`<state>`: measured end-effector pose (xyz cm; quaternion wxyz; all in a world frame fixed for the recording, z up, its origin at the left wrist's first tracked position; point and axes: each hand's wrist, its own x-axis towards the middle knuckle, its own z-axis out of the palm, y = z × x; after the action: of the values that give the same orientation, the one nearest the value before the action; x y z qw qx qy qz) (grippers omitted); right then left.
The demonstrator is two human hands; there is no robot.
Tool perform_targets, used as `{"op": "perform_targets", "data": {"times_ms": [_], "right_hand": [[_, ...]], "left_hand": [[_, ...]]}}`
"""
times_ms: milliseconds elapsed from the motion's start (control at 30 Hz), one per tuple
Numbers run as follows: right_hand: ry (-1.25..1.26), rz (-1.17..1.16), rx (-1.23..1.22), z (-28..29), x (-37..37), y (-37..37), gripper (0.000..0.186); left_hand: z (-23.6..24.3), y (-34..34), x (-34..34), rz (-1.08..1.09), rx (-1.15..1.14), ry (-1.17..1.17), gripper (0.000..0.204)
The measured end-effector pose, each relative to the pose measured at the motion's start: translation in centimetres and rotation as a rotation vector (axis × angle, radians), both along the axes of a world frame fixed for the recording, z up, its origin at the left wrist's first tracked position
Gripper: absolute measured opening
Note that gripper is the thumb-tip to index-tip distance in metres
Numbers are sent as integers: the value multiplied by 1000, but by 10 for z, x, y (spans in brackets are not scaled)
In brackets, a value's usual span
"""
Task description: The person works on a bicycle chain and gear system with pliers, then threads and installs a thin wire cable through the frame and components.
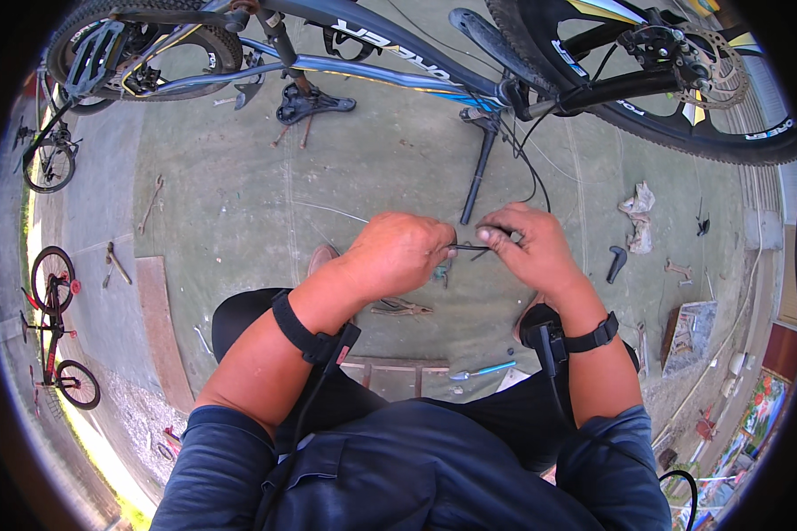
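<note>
A bicycle with a dark blue and light blue frame (390, 75) stands upside down ahead of me. Between my two hands runs a short stretch of thin black bicycle cable (469, 248). My left hand (407, 250) is closed around one end, its fingertips mostly turned out of sight. My right hand (531, 246) pinches the cable between thumb and fingers, and a short black end sticks out beside the thumb. Just beyond the hands, the black handlebar (479, 173) points down at the floor, with loose cables looping toward my right hand.
Pliers (402, 308) lie on the floor below my hands, near a blue-handled tool (484, 370). The bicycle's saddle (313, 103) rests on the floor. To the right are a crumpled plastic bag (638, 217) and a black grip-shaped piece (616, 264). A hammer (116, 263) and parked bicycle (55, 327) are left.
</note>
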<state>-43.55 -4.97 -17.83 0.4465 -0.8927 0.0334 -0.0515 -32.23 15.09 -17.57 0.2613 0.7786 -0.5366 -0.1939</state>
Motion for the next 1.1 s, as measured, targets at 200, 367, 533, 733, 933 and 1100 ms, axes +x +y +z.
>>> {"op": "perform_targets", "data": {"times_ms": [200,367,533,733,933,1100], "right_hand": [[30,-411,-535,-43,-13,-73,34],[560,-487,-12,-63,-11,-76,44],[507,-452,-134,-80,-16,-76,42],[424,-445,-410,-62,-15,-65,39],[571,-358,-414,-33,-14,-52,40],[493,-257,-511,-39,-18,-50,40]], "left_hand": [[5,1,-13,-145,169,262,22],[-6,3,-22,-132,146,402,21],[-41,4,-37,-216,337,425,30],[-87,-10,0,-105,466,422,42],[-106,-91,73,494,282,940,33],[-125,-155,93,743,-68,1132,31]]}}
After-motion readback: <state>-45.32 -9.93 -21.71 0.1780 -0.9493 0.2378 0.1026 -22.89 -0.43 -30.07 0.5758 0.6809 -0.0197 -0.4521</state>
